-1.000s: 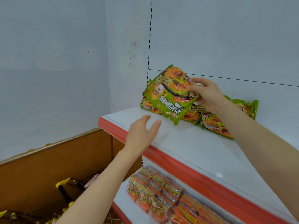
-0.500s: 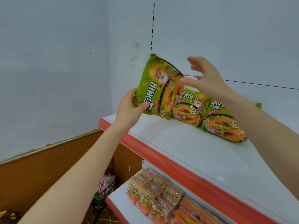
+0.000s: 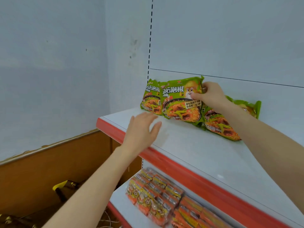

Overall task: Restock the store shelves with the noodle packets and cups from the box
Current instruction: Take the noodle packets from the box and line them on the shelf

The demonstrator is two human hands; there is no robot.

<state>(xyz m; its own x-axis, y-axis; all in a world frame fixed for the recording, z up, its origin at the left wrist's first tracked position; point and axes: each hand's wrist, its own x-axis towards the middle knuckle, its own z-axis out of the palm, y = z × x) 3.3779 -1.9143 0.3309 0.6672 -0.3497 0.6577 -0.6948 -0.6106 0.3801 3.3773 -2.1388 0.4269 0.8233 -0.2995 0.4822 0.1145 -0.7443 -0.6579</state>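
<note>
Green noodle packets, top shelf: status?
Right hand pinches middle green packet at top corner, packet upright on top shelf. Left hand open above shelf front, holding nothing. Right forearm crosses right-side packets.

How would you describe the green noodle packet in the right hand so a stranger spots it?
Find the white upper shelf with the red front edge. Green plastic noodle packets stand along its back. The packet second from the left is yours, the only one the right hand pinches.
</note>
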